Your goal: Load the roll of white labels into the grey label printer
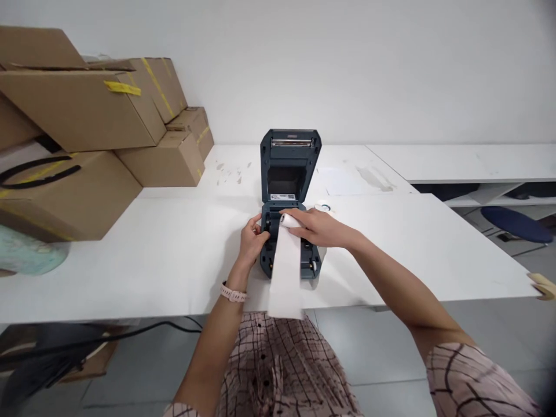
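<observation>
A dark label printer (266, 255) stands on the white table with its lid (286, 156) raised. My right hand (319, 227) is closed round a small white paper roll (290, 221), held over the printer's open bay. From the roll a long strip of blank paper (285, 278) hangs toward me, past the printer's front and the table edge. My left hand (252, 242) grips the printer's left side, its thumb at the inner edge and its fingers outside. Part of the bay is hidden behind the paper and my right hand.
Cardboard boxes (95, 110) with yellow tape are piled at the left on the white table (174, 260). A black strap (39, 171) lies on one of them. Behind the printer, a pale sheet (343, 180) lies flat. A blue stool (516, 225) stands at the right.
</observation>
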`<move>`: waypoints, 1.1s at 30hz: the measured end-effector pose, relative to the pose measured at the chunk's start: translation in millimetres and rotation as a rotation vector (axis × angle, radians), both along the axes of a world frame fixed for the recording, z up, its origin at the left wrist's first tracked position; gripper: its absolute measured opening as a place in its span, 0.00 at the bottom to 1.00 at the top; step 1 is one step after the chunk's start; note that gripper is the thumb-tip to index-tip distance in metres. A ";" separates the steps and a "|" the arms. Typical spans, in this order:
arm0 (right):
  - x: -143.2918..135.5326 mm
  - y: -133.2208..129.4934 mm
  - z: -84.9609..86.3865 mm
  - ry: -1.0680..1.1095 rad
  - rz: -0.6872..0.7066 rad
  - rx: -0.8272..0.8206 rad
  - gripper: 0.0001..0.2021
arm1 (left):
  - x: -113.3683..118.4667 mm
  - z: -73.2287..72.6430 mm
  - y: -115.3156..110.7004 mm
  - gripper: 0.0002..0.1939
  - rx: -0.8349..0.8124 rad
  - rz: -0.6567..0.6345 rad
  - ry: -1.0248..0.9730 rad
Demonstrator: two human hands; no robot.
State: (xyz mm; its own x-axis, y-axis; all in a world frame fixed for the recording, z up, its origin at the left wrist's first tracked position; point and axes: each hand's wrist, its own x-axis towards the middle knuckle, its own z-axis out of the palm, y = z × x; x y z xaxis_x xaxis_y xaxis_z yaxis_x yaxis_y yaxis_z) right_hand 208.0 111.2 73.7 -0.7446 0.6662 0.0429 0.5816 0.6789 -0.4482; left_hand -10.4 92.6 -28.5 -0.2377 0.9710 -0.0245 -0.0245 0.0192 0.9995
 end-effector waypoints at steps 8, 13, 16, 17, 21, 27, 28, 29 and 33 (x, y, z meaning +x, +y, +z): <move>-4.6 2.7 -42.8 -0.011 0.166 -0.026 0.27 | 0.7 -3.5 0.2 0.38 0.020 -0.012 -0.030; 4.7 -14.4 -46.2 0.038 0.119 0.017 0.30 | 1.3 -2.6 -1.3 0.38 0.009 -0.016 -0.038; 3.9 -26.0 -45.9 0.029 0.105 0.101 0.28 | 1.4 -0.4 -2.5 0.38 0.000 -0.019 -0.019; 3.7 -31.5 -45.4 0.027 0.101 0.132 0.26 | 1.5 0.6 -3.1 0.38 -0.003 -0.020 -0.011; 6.1 -61.7 -44.6 0.008 0.144 0.190 0.22 | 1.5 5.1 -5.4 0.38 -0.010 -0.026 0.002; 20.8 -111.0 -53.5 -0.021 0.214 0.167 0.51 | 0.7 5.0 -4.8 0.38 -0.010 -0.037 0.040; 22.5 -117.3 -55.4 -0.023 0.222 0.171 0.56 | 0.7 4.6 -4.5 0.39 -0.013 -0.040 0.045; 23.4 -122.8 -57.4 -0.026 0.217 0.180 0.57 | 0.7 4.3 -4.2 0.39 -0.015 -0.041 0.048; 18.1 -136.7 -66.0 -0.015 0.096 0.248 0.44 | 2.0 4.0 -4.0 0.38 -0.012 -0.026 0.042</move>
State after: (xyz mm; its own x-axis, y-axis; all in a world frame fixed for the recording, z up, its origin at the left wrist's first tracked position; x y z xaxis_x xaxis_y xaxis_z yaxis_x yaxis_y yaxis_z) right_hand 226.1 -25.5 7.7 -0.8057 0.5631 0.1840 0.5147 0.8191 -0.2532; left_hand -8.4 88.7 -24.5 -0.2133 0.9766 -0.0266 0.0185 0.0313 0.9993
